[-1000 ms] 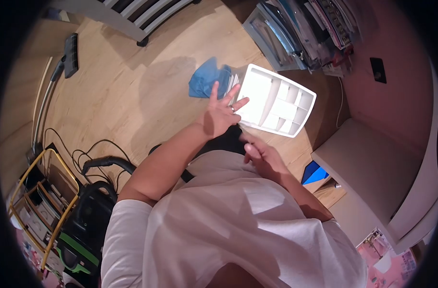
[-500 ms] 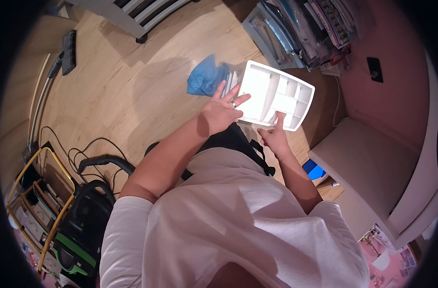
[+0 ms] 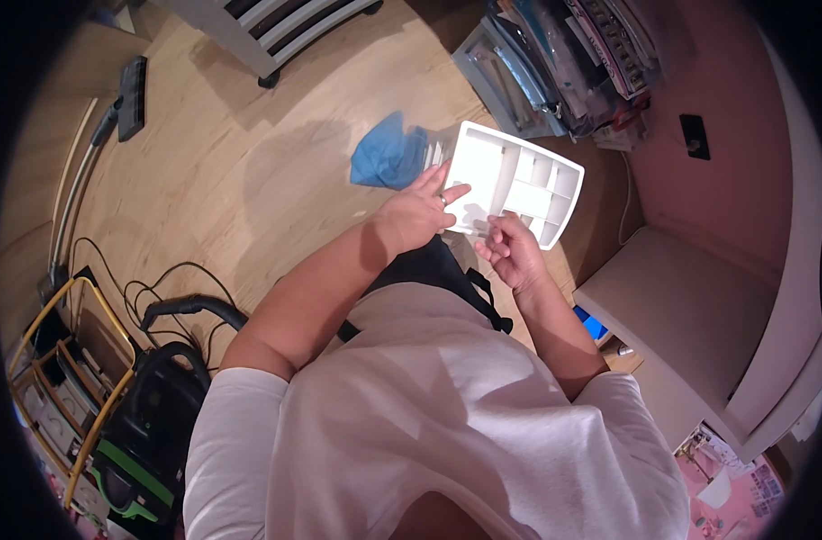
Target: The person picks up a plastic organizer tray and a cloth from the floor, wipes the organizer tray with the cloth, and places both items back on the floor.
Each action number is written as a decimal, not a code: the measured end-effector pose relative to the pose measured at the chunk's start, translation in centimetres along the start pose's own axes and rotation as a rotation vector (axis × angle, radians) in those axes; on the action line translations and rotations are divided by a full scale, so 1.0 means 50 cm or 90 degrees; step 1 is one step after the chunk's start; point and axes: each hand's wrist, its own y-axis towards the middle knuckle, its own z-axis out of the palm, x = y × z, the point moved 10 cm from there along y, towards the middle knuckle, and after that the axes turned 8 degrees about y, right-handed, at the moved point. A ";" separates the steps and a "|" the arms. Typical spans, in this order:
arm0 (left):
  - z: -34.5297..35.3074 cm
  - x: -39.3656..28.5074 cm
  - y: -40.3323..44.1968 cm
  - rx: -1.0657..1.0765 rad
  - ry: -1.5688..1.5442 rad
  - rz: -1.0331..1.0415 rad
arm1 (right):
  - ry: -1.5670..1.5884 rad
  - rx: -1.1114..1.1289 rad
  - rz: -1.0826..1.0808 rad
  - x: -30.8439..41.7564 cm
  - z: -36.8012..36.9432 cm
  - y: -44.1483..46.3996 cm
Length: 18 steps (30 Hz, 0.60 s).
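A white compartment tray [image 3: 476, 171] is tilted up in front of my body, with one large section at left and several small ones at right. My left hand [image 3: 415, 211] grips its left edge, with the ringed finger and its neighbours over the rim. Beyond those fingertips is a crumpled blue cloth [image 3: 386, 157], and white slat-like edges show between it and the tray. My right hand [image 3: 517, 255] is at the tray's near edge, its fingers curled in over the compartments. Whatever those fingers may hold is hidden.
A vacuum cleaner [image 3: 150, 432] with its hose and a yellow-handled organiser [image 3: 69, 396] stand at lower left. The floor head [image 3: 132, 99] leans at upper left. A wheeled grey rack [image 3: 276, 36], a bin of folders [image 3: 555, 67] and a pale cabinet [image 3: 690, 297] surround the wooden floor.
My right hand's extended finger has come out of a small compartment, and its fingers have curled toward the tray's middle. My left hand keeps its grip; the tray has shifted slightly.
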 end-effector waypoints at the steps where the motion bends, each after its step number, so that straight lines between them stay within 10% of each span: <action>1: 0.006 0.000 0.000 -0.005 -0.007 0.000 | 0.021 0.023 0.026 -0.012 0.015 -0.003; 8: 0.000 -0.005 -0.005 -0.025 0.026 0.007 | -0.614 -0.058 -0.185 -0.003 -0.070 -0.033; 12: 0.004 -0.008 -0.001 -0.034 0.020 0.010 | -0.635 -0.095 -0.221 0.019 -0.214 -0.062; 15: 0.003 -0.003 -0.002 -0.033 -0.001 0.013 | -0.962 -0.115 -0.579 0.113 -0.148 -0.125; 18: 0.005 -0.001 -0.002 -0.036 -0.051 0.012 | -1.184 -0.130 -0.200 0.087 -0.129 -0.092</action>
